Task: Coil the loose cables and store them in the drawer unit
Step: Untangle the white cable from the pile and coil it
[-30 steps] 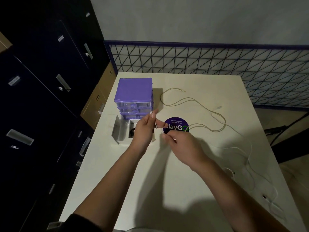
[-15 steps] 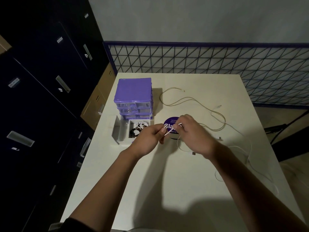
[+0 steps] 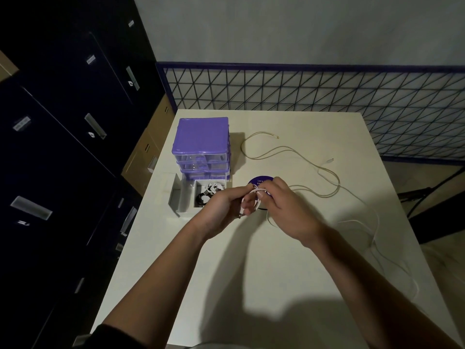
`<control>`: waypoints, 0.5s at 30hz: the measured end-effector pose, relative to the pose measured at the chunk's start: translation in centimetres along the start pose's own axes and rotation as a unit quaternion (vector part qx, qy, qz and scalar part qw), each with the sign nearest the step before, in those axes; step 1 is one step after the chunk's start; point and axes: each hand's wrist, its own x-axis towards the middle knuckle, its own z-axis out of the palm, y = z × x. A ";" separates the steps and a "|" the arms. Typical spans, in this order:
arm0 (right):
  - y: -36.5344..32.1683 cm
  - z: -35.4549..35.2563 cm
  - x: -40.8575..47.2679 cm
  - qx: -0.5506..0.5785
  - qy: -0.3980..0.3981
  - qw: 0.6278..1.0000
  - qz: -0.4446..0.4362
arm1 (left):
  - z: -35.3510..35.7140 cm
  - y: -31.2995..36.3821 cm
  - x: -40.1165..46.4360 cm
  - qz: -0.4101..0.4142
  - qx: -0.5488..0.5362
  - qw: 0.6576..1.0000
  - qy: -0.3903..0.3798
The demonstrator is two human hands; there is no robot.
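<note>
My left hand [image 3: 221,207] and right hand [image 3: 284,207] both pinch a white cable [image 3: 254,197] above the bench [image 3: 226,273], just right of the open drawer [image 3: 198,195].

Both hands now sit close together at frame centre: the left hand [image 3: 221,210] and right hand [image 3: 284,207] pinch a small loop of white cable [image 3: 255,197], whose loose tail at lower right lies shorter on the worktop [image 3: 251,273] than a second ago.
</note>
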 end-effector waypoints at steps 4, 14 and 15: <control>-0.6 0.3 -0.2 -0.008 0.021 1.000 0.010 | 0.0 0.0 -0.1 0.002 0.031 0.999 0.015; -0.4 1.2 0.0 -0.032 0.006 0.998 0.059 | 0.6 -1.5 0.9 0.030 0.182 0.975 0.120; -0.3 1.2 0.1 -0.012 0.001 0.998 0.066 | 0.5 -1.6 1.0 0.027 0.182 0.975 0.127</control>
